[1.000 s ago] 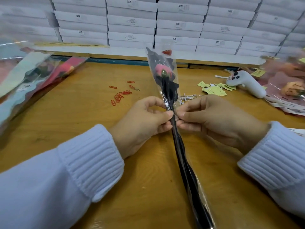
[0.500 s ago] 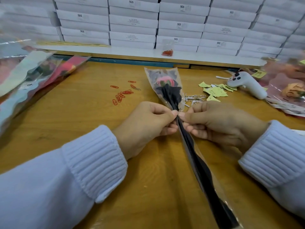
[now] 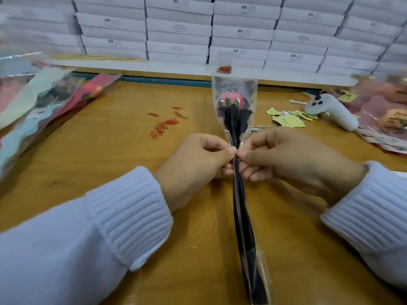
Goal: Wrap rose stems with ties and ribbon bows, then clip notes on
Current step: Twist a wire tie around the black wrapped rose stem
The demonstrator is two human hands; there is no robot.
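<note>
Rose (image 3: 240,194) sleeved, neck pinched by left hand (image 3: 198,159) and right hand (image 3: 286,157); I judge tying underway; no bow; notes (image 3: 286,119), 2 o'clock, unclipped.

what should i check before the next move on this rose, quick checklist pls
1. Grip: left hand and right hand both pinch the stem just below the rose: ok.
2. Tie at the pinch point: hidden by the fingertips: cannot tell.
3. Ribbon bow on the stem: none visible: not ok.
4. Paper clips lying loose on the table, left of the rose: ok.
5. Notes on the table to the right: ok.
</note>
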